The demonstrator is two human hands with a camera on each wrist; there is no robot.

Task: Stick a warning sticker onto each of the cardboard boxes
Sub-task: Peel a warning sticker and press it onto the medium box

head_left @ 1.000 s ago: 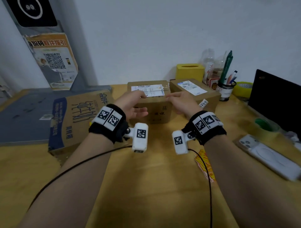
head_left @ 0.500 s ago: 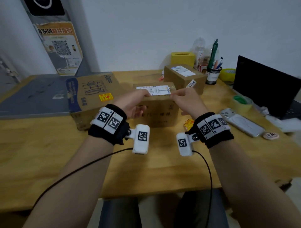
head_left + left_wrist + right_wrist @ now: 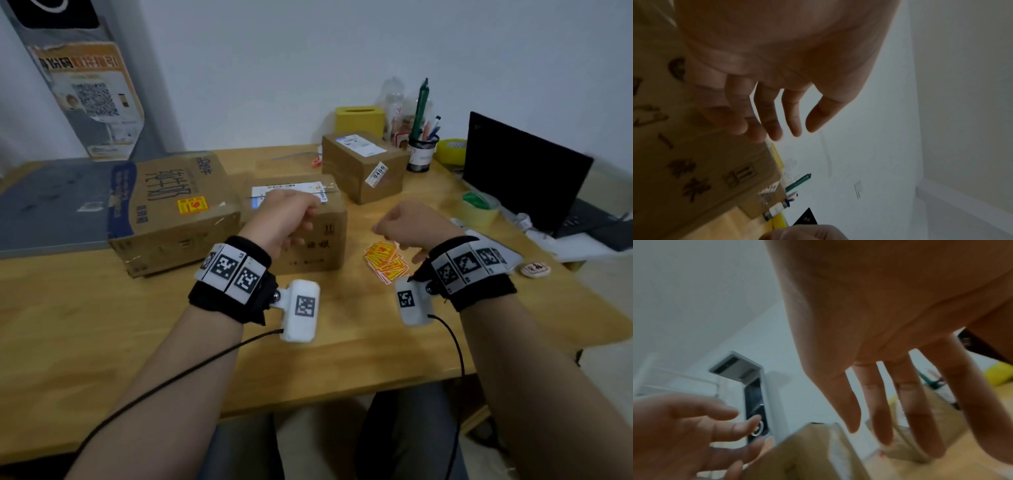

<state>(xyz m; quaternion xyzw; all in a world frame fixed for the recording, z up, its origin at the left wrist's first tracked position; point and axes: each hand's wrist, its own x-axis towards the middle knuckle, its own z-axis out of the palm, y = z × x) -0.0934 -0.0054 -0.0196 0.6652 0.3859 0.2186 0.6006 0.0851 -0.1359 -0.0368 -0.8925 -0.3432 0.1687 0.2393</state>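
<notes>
Three cardboard boxes stand on the wooden table. The large left box (image 3: 171, 212) carries a yellow-red warning sticker (image 3: 192, 205). The middle box (image 3: 318, 236) has a white shipping label on top; the back right box (image 3: 363, 168) has a label too. A loose pile of warning stickers (image 3: 387, 262) lies right of the middle box. My left hand (image 3: 308, 216) hovers over the middle box's top front edge with relaxed fingers (image 3: 772, 129), holding nothing. My right hand (image 3: 387, 229) hangs above the sticker pile, its fingers (image 3: 885, 426) spread and empty.
An open laptop (image 3: 524, 178) stands at the right, with a tape roll (image 3: 478, 209) before it. A pen cup (image 3: 421, 150) and a yellow tissue box (image 3: 359, 120) sit by the wall. A grey mat (image 3: 51, 205) covers the left. The table's front edge is near my lap.
The middle box came toward me off the back box. Both hands let go of it; my right hand moved right, over the sticker pile.
</notes>
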